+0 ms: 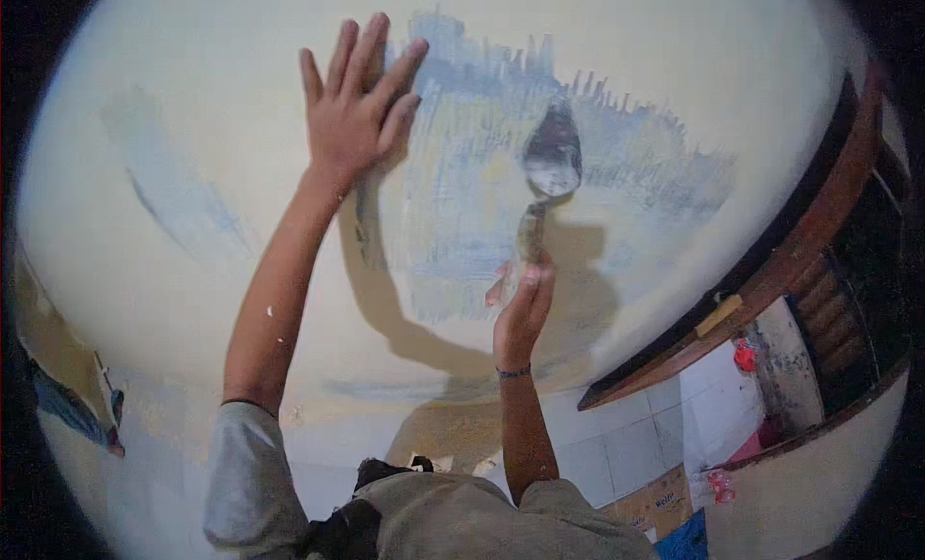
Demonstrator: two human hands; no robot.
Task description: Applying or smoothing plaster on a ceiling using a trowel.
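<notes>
In front of me stands a pale cream wall (241, 40) with a large patch of grey-blue smears (453, 174) across its middle. My left hand (352, 126) is raised against the wall at the patch's upper left, fingers spread and holding nothing. The fingers of my right hand (525, 300) are wrapped round the handle of a trowel (555, 155). Its pointed metal blade is turned upward over the smeared area; whether it touches the wall I cannot tell. White specks dot my left forearm.
A fainter smear (183, 189) marks the wall further left. On the right, a brown wooden door frame (752, 305) borders an opening with a red object (744, 356) inside. Light tiles (621, 454) cover the floor, where cardboard (655, 502) and a blue item (682, 539) lie at lower right.
</notes>
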